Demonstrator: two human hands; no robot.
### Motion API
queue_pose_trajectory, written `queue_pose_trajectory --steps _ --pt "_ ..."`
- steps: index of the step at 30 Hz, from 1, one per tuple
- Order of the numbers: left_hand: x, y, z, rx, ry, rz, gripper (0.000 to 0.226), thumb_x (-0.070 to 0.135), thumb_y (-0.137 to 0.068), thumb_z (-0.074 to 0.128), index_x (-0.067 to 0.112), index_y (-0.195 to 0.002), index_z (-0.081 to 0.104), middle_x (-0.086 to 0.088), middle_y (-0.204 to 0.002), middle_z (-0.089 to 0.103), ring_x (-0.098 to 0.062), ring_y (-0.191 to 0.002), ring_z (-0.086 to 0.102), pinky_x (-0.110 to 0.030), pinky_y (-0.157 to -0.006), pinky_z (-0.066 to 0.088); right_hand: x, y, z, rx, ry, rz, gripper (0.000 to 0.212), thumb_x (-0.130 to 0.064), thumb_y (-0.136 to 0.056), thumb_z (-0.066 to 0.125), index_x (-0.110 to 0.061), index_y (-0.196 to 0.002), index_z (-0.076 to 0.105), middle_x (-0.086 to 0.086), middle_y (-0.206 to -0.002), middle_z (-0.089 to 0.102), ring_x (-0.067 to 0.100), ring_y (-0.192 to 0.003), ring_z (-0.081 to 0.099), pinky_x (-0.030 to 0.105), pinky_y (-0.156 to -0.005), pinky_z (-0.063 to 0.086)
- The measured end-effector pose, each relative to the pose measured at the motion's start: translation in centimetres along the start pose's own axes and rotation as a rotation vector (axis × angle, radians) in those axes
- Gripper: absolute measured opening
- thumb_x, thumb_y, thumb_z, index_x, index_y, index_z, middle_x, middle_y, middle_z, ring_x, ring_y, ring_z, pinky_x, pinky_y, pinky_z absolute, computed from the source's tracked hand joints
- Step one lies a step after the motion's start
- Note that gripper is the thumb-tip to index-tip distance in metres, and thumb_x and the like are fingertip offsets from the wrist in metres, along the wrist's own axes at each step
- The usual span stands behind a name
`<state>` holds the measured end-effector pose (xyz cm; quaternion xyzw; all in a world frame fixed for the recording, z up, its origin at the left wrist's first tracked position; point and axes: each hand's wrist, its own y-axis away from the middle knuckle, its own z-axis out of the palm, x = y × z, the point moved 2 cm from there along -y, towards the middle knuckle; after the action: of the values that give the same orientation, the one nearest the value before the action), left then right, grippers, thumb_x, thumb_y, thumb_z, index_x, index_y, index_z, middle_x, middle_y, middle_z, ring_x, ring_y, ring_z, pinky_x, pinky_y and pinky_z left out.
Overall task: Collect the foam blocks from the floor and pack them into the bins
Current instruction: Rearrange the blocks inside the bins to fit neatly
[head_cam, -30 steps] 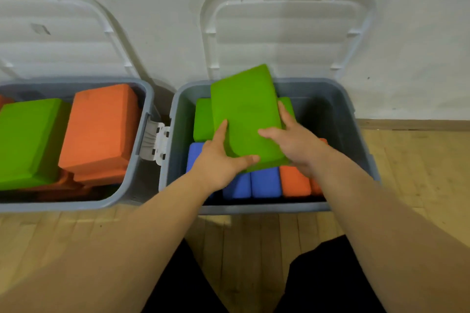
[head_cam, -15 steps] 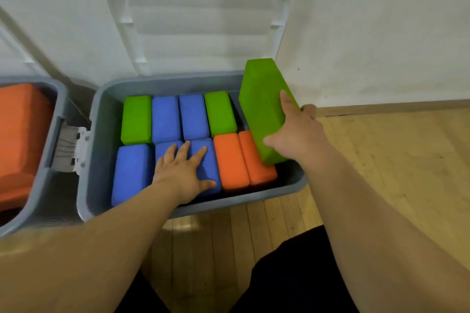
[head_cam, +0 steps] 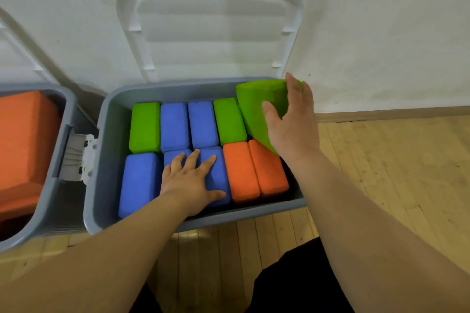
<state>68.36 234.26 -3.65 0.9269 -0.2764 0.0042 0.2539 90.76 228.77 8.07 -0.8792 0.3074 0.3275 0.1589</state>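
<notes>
The right hand (head_cam: 290,122) grips a green block (head_cam: 256,107), with the thumb on the face turned toward the camera and the fingers curled over its far edge. The block is tilted. Its upper end is at the back right corner of the grey bin (head_cam: 106,160) and its lower end is hidden under the palm, so whether it touches the blocks beneath cannot be told.

The left hand (head_cam: 190,180) lies flat with its fingers spread, resting on 2 blocks in the bin's near row: a covered blue block (head_cam: 175,157) under the fingers and a wider blue block (head_cam: 218,178) under the thumb side. Just left of this hand sits a corner blue block (head_cam: 138,183).

Between the 2 hands lie a first orange block (head_cam: 241,170) and, touching it, a second orange block (head_cam: 268,168), which reaches under the right wrist.

Beyond the left fingertips runs a far row of 4 blocks: a far green block (head_cam: 144,127), then 2 blue ones, then a last green block (head_cam: 229,121) just beside the gripped one.

The bin's white lid (head_cam: 211,33) stands open against the wall beyond both hands. Left of the left hand is a second bin (head_cam: 68,109) holding a large orange block (head_cam: 23,140). A wooden floor (head_cam: 381,173) lies under the right forearm.
</notes>
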Motion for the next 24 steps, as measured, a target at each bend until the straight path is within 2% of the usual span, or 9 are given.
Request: queue_pose_trajectory --steps 2,4,5,7,9,10,13,19,24 --pt "-0.1 0.0 0.1 0.002 -0.004 0.006 0.1 0.089 -0.08 0.048 0.054 -0.158 -0.004 0.007 -0.171 -0.012 -0.032 -0.156 -0.007 -0.055 -0.125 0.007 -0.1 0.2 0.3 -0.136 0.124 0.055 0.105 -0.039 -0.091 0.066 -0.05 -0.156 -0.015 0.008 -0.17 -0.008 0.041 -0.15 0.023 0.054 -0.117 0.034" --pt "-0.2 -0.1 0.1 -0.005 -0.001 0.009 0.1 0.089 -0.08 0.048 0.054 -0.158 -0.006 0.007 -0.171 -0.014 -0.032 -0.156 -0.008 -0.055 -0.125 0.006 0.0 0.2 0.1 -0.198 0.205 0.043 0.12 -0.027 -0.085 0.071 -0.053 -0.151 -0.026 0.011 -0.168 -0.008 0.046 -0.143 0.034 0.053 -0.109 0.043" --pt "-0.2 0.0 0.1 -0.009 0.001 0.011 0.1 0.089 -0.08 0.047 0.054 -0.157 -0.006 0.007 -0.171 -0.014 -0.032 -0.156 -0.009 -0.055 -0.124 0.006 -0.1 0.2 -0.2 -0.186 0.2 0.024 0.122 -0.024 -0.084 0.072 -0.053 -0.151 -0.026 0.011 -0.167 -0.003 0.042 -0.138 0.041 0.049 -0.104 0.047" --pt "-0.1 0.0 0.1 -0.009 -0.003 0.013 0.1 0.089 -0.081 0.047 0.054 -0.157 -0.007 0.007 -0.17 -0.016 -0.032 -0.156 -0.009 -0.056 -0.124 0.006 -0.4 0.2 -1.2 -0.062 0.127 -0.024 0.116 -0.029 -0.087 0.076 -0.049 -0.157 -0.013 0.006 -0.163 0.014 0.02 -0.122 0.05 0.032 -0.095 0.044" --pt "-0.1 -0.1 0.1 -0.018 -0.001 0.013 0.1 0.088 -0.081 0.046 0.054 -0.157 -0.008 0.007 -0.17 -0.017 -0.032 -0.156 -0.01 -0.056 -0.124 0.005 -1.0 0.0 -1.8 0.08 0.057 -0.084 0.099 -0.042 -0.089 0.076 -0.041 -0.162 0.009 -0.002 -0.153 0.033 0.001 -0.116 0.04 0.022 -0.096 0.034" --pt "-0.1 -0.1 0.2 -0.023 0.0 0.012 0.1 0.089 -0.081 0.046 0.054 -0.157 -0.009 0.007 -0.17 -0.017 -0.033 -0.156 -0.01 -0.056 -0.124 0.005 -1.2 -0.2 -1.9 0.111 0.07 -0.109 0.089 -0.048 -0.09 0.073 -0.038 -0.161 0.02 -0.004 -0.149 0.038 0.001 -0.121 0.039 0.021 -0.099 0.033" --pt "-0.2 -0.2 0.2 -0.024 -0.016 0.017 0.099 0.09 -0.081 0.043 0.054 -0.156 -0.011 0.007 -0.17 -0.019 -0.033 -0.156 -0.011 -0.056 -0.123 0.004 -1.3 -1.1 -0.6 0.035 0.172 -0.096 0.074 -0.056 -0.094 0.063 -0.035 -0.159 0.034 0.004 -0.153 0.041 0.019 -0.138 0.042 0.032 -0.107 0.037" --pt "-0.4 -0.3 0.4 -0.01 -0.022 0.032 0.099 0.091 -0.081 0.041 0.054 -0.156 -0.012 0.007 -0.17 -0.018 -0.032 -0.155 -0.012 -0.054 -0.123 0.004 -1.8 -3.7 2.0 -0.06 0.274 -0.05 0.072 -0.059 -0.098 0.054 -0.037 -0.161 0.027 0.009 -0.157 0.035 0.028 -0.141 0.042 0.04 -0.109 0.041" --pt "-0.7 -0.6 0.5 0.013 -0.028 0.049 0.099 0.093 -0.08 0.039 0.055 -0.156 -0.012 0.007 -0.17 -0.015 -0.032 -0.155 -0.009 -0.054 -0.122 0.003 -0.8 -5.4 6.4 -0.131 0.405 -0.057 0.07 -0.06 -0.1 0.045 -0.038 -0.161 0.019 0.015 -0.161 0.026 0.039 -0.142 0.038 0.054 -0.109 0.039"
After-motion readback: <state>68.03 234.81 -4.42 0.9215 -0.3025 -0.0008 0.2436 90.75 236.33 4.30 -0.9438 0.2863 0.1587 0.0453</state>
